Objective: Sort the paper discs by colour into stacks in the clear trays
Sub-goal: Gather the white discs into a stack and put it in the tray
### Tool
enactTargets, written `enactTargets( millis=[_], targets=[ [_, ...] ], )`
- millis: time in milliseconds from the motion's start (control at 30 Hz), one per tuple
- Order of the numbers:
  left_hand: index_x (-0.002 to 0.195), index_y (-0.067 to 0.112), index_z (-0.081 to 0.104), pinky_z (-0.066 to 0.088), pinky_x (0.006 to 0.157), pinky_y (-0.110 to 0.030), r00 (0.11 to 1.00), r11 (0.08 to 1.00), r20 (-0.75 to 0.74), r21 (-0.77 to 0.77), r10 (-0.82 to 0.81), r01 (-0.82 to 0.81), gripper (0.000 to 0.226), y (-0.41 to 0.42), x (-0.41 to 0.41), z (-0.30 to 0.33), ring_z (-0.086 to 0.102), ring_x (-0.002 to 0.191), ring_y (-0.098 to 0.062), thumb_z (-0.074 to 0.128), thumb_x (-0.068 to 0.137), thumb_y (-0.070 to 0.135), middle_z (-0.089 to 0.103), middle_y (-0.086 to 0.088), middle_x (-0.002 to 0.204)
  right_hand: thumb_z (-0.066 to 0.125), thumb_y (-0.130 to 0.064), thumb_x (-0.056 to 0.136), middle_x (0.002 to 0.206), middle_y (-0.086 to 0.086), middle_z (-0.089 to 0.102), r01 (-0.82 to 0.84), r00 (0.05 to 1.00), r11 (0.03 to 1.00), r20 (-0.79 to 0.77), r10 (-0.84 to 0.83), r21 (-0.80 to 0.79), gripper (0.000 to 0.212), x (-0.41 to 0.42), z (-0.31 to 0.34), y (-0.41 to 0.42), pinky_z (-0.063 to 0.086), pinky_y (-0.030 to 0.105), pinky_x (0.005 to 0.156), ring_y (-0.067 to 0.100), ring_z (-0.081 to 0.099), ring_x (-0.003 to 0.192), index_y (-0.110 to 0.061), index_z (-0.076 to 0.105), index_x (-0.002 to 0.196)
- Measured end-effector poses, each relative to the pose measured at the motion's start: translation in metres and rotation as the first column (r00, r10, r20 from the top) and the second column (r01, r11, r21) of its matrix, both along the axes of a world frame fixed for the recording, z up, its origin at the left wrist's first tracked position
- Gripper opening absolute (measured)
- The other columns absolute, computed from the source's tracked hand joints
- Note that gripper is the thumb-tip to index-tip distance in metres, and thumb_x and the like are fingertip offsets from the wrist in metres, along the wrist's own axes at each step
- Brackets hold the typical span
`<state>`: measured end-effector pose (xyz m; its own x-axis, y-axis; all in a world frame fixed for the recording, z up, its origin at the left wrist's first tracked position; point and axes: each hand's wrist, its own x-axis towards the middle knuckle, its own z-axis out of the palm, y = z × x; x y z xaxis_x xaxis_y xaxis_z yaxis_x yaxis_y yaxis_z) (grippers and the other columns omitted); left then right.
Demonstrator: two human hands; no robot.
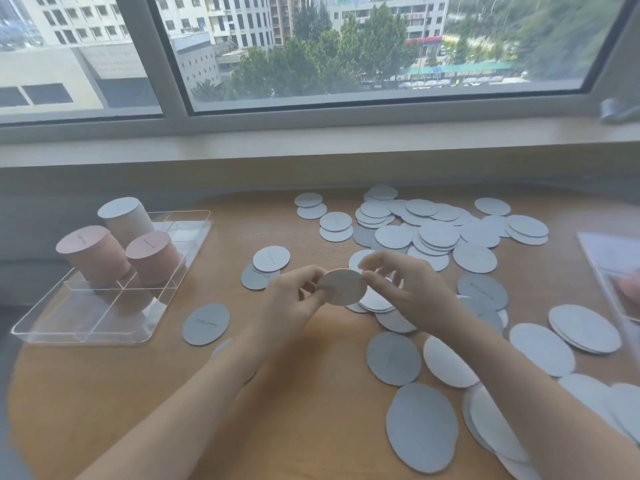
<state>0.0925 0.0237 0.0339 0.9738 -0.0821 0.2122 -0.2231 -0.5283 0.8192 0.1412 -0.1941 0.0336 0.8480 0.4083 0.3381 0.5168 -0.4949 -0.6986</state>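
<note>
A single pale disc [343,286] is pinched at its edges by the left hand [294,299] and the right hand [408,292], held up just above the wooden table [311,393]. Loose grey discs [436,233] are scattered across the right side. In the clear tray [83,337] on the left, two pink stacks [152,258] and one pale stack [126,218] are stood upright.

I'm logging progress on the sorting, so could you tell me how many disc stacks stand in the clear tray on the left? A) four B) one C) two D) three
D: the clear tray holds two pink stacks and one pale stack behind them.
</note>
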Motion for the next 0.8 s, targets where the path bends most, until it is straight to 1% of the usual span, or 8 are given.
enactTargets(
  millis=[67,133,267,367,433,633,733,800],
  targets=[
    [0.093,0.021,0.070,0.041,0.065,-0.021,0.998,0.998,0.016,-0.022,0.056,-0.056,0.008,0.000,0.008,-0.007,0.055,0.071,-0.005,0.067,0.094,0.014,0.066,0.017,0.077,0.067,-0.046,0.087,0.104,-0.019,0.059,0.015,1.000,0.976,-0.010,-0.018,-0.219,0.032,0.008,-0.009,-0.019,0.042,0.023,0.079,0.003,0.055,0.094,-0.031,0.060,0.115],
    [0.093,0.028,0.068,0.040,0.064,-0.018,0.992,0.992,0.034,-0.030,0.121,-0.120,0.011,0.003,0.008,-0.016,0.056,0.069,-0.009,0.067,0.095,0.017,0.066,0.021,0.078,0.071,-0.053,0.082,0.109,-0.017,0.051,-0.021,1.000,0.923,-0.021,0.014,-0.384,0.046,0.011,-0.015,-0.029,0.039,0.025,0.087,0.005,0.047,0.100,-0.032,0.057,0.119],
    [0.093,0.029,0.068,0.037,0.059,-0.018,0.989,0.990,0.048,-0.031,0.141,-0.139,0.009,0.007,0.005,-0.022,0.054,0.068,-0.028,0.066,0.095,0.021,0.068,0.012,0.082,0.070,-0.050,0.082,0.108,-0.017,0.050,0.011,0.996,0.885,0.084,0.031,-0.465,0.043,0.017,-0.019,-0.025,0.036,0.027,0.086,0.011,0.048,0.103,-0.029,0.061,0.119],
    [0.092,0.032,0.069,0.038,0.059,-0.017,0.994,0.995,0.045,-0.011,0.098,-0.097,0.013,0.005,0.004,-0.023,0.053,0.069,-0.031,0.068,0.094,0.020,0.068,0.015,0.081,0.061,-0.058,0.082,0.100,-0.014,0.059,0.078,0.970,0.858,0.237,0.051,-0.508,0.041,0.020,-0.021,-0.024,0.028,0.024,0.078,0.013,0.054,0.091,-0.030,0.068,0.110],
    [0.092,0.033,0.069,0.038,0.059,-0.017,0.995,0.996,0.052,-0.001,0.088,-0.088,0.015,0.004,0.004,-0.023,0.052,0.069,-0.029,0.068,0.094,0.018,0.067,0.016,0.082,0.049,-0.060,0.080,0.089,-0.012,0.063,0.096,0.959,0.874,0.279,0.047,-0.476,0.044,0.020,-0.023,-0.024,0.030,0.025,0.075,0.014,0.058,0.081,-0.029,0.071,0.103],
    [0.093,0.030,0.070,0.041,0.061,-0.018,0.995,0.998,0.083,0.009,0.059,-0.060,0.014,0.002,0.004,-0.027,0.055,0.072,-0.023,0.068,0.094,0.016,0.069,0.016,0.083,0.048,-0.038,0.090,0.067,-0.007,0.064,0.185,0.913,0.922,0.406,-0.033,-0.340,0.029,0.019,-0.024,-0.023,0.045,0.034,0.067,0.018,0.059,0.064,-0.020,0.070,0.084],
    [0.099,0.027,0.070,0.049,0.072,-0.032,0.997,1.000,0.080,-0.004,0.020,-0.020,0.010,0.003,0.006,-0.029,0.061,0.075,-0.022,0.066,0.096,0.018,0.070,0.011,0.086,0.046,-0.026,0.092,0.058,-0.002,0.058,0.313,0.853,0.922,0.494,-0.168,-0.227,0.029,0.017,-0.018,-0.022,0.048,0.037,0.059,0.022,0.054,0.055,-0.013,0.068,0.079],
    [0.103,0.026,0.070,0.049,0.077,-0.035,0.996,1.000,0.084,-0.014,-0.006,0.007,0.013,0.003,0.005,-0.030,0.064,0.082,-0.019,0.065,0.097,0.017,0.071,0.012,0.088,0.050,-0.022,0.093,0.062,-0.004,0.060,0.298,0.882,0.949,0.410,-0.232,-0.105,0.024,0.013,-0.016,-0.022,0.048,0.033,0.060,0.015,0.055,0.058,-0.013,0.070,0.085]
  ],
)
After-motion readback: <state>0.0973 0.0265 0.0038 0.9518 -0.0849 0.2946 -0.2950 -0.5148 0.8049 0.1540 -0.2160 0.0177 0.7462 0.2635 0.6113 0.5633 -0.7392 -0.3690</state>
